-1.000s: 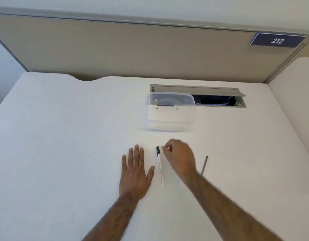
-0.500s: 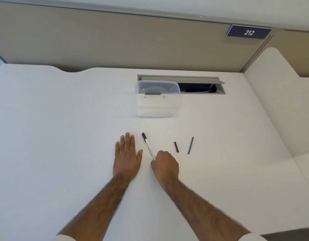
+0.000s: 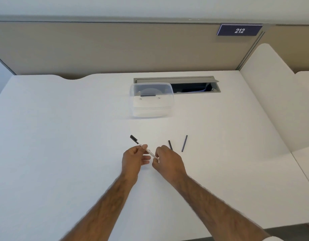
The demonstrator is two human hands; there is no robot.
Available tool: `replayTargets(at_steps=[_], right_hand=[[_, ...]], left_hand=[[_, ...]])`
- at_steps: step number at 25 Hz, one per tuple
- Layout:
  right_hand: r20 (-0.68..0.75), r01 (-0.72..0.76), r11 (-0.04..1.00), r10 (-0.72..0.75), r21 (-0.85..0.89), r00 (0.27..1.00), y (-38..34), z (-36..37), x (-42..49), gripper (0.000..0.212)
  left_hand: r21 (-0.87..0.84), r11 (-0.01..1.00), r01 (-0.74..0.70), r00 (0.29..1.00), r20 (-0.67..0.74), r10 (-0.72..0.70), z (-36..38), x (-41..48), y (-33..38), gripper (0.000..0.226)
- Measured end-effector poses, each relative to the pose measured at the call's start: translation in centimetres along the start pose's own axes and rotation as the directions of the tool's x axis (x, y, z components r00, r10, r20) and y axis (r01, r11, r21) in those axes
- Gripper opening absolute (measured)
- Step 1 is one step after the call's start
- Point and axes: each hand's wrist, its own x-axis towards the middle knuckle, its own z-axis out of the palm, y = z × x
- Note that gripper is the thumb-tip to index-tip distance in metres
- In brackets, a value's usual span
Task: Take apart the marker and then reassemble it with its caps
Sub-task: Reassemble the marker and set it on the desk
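A thin white marker [image 3: 149, 151] with a black cap on its far end is held just above the white desk, slanting away to the left. My left hand [image 3: 135, 160] pinches its middle between thumb and fingers. My right hand [image 3: 167, 162] grips its near end. A short black cap [image 3: 170, 145] lies on the desk just beyond my right hand. To the right of the cap lies a longer thin dark rod [image 3: 184, 143].
A clear plastic container [image 3: 151, 100] stands upside down further back on the white desk [image 3: 63, 136]. Behind it is an open cable hatch [image 3: 193, 86]. A beige partition runs along the back, and a white divider [image 3: 272, 94] rises at the right.
My left hand has risen from lying flat on the desk and taken hold of the marker. My right hand has lifted the marker's near end off the desk.
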Motion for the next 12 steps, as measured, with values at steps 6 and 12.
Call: replayTargets(at_steps=[6, 12], right_hand=[[-0.018, 0.116, 0.961, -0.115, 0.253, 0.993, 5.2, -2.6, 0.8, 0.021], [0.096, 0.155, 0.950, -0.133, -0.270, 0.986, 13.1, -4.6, 3.3, 0.031]], left_hand=[[-0.154, 0.987, 0.047, 0.999, 0.008, -0.046, 1.7, -0.4, 0.1, 0.019], [-0.149, 0.986, 0.071, 0.997, 0.007, -0.070, 2.3, -1.3, -0.1, 0.020]])
